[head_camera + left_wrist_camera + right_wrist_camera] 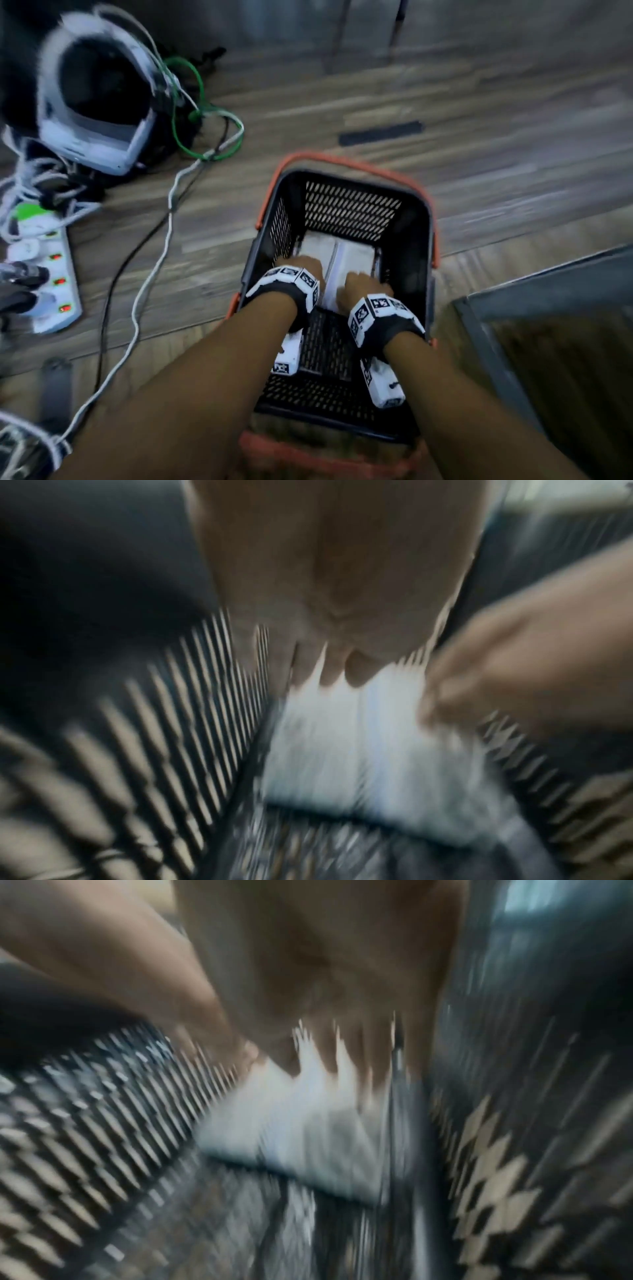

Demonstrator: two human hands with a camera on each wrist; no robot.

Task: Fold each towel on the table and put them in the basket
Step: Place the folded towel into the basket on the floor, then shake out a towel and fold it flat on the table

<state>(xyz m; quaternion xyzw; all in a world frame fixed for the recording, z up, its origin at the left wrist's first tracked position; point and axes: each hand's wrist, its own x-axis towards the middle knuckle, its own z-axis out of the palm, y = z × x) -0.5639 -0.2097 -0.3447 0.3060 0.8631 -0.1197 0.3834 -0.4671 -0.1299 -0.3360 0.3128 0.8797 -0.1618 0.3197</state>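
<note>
A black mesh basket point(416, 219) with orange handles stands on the wood floor. A folded white towel point(356, 257) lies flat on its bottom at the far end. Both my hands reach down into the basket. My left hand point(303, 267) lies on the towel's left half and my right hand point(359, 284) on its right half. The left wrist view shows my left hand point(329, 666) with straight fingers on the towel point(342, 750). In the right wrist view, my right hand point(325, 1056) spreads its fingers on the towel point(291, 1123). Both wrist views are blurred.
A power strip point(54, 274) with plugs, loose cables point(154, 257) and a white and black headset point(92, 96) lie on the floor at left. A glass-topped table edge point(513, 291) is at right. A black strip point(380, 133) lies beyond the basket.
</note>
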